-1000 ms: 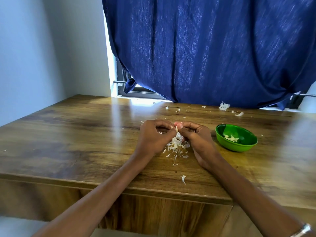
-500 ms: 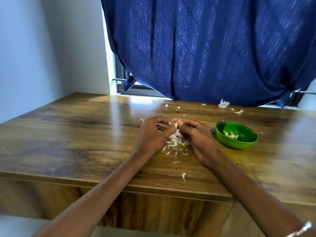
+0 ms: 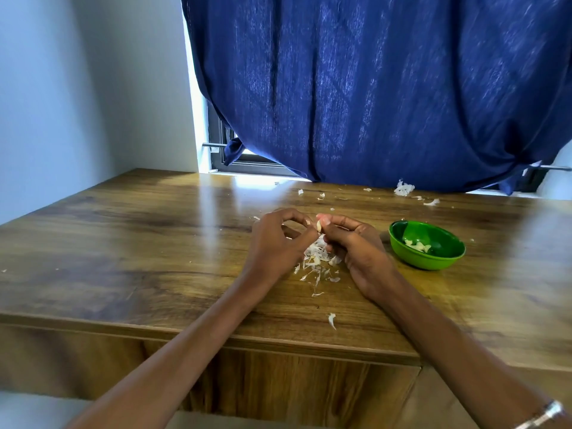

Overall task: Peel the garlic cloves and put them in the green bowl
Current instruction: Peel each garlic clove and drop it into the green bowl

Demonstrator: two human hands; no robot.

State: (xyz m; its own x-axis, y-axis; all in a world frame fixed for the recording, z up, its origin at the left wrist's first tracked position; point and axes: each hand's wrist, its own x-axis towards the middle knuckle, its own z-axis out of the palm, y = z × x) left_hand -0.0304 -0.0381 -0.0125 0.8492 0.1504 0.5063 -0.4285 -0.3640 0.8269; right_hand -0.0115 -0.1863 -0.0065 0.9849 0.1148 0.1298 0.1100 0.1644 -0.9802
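Observation:
A small pale garlic clove (image 3: 318, 226) is pinched between the thumb and fingers of my right hand (image 3: 356, 246) over the middle of the wooden table (image 3: 139, 243). My left hand (image 3: 277, 239) is right beside it, fingers curled, its fingertips at the clove. Below both hands lies a heap of papery garlic skins (image 3: 318, 261). The green bowl (image 3: 445, 258) stands just right of my right hand and holds a few peeled cloves (image 3: 418, 245).
More skin scraps lie scattered toward the back of the table, with a bigger clump (image 3: 404, 189) near the blue curtain (image 3: 371, 88). One loose flake (image 3: 331, 320) lies close to the table's front edge. A wall stands at left.
The hands stay together over the skin heap and have hardly moved; the fingers have shifted slightly on the clove. The camera view has drifted a little.

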